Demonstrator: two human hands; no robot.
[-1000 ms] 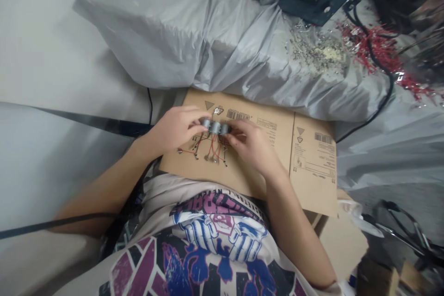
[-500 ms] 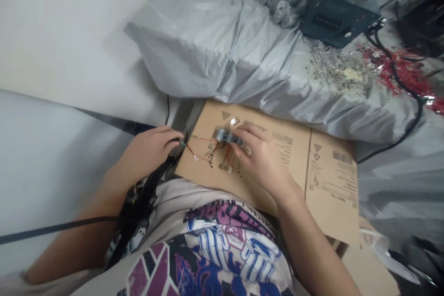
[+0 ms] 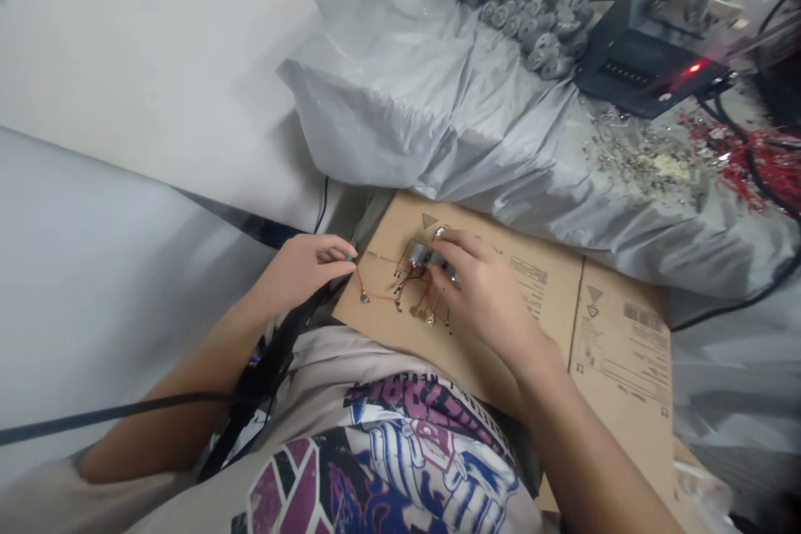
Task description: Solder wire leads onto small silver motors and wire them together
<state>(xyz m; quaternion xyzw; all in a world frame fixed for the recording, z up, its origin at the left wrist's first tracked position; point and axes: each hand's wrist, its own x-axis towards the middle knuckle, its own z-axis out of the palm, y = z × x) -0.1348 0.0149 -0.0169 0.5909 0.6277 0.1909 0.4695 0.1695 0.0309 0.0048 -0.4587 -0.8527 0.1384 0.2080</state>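
Observation:
A flat cardboard sheet (image 3: 538, 309) lies across my lap. On it sits a small cluster of silver motors (image 3: 420, 254) with thin red and black wires (image 3: 400, 292) trailing toward me. My right hand (image 3: 481, 292) is closed over the motors' right side, fingers curled on them. At the sheet's left edge, my left hand (image 3: 300, 271) pinches the tip of one red wire, drawn out to the left, with a small green bit at the fingertips.
A crumpled grey plastic sheet (image 3: 438, 117) covers the bench beyond the cardboard. On it lie several loose motors (image 3: 531, 17), a dark box with a red light (image 3: 651, 67), metal bits (image 3: 651, 158) and red wire scraps (image 3: 744, 150). White panel (image 3: 138, 67) at left.
My left hand has left the motors and moved to the cardboard's left edge, pulling one red wire out. My right hand stays on the motors. The view has shifted up and left.

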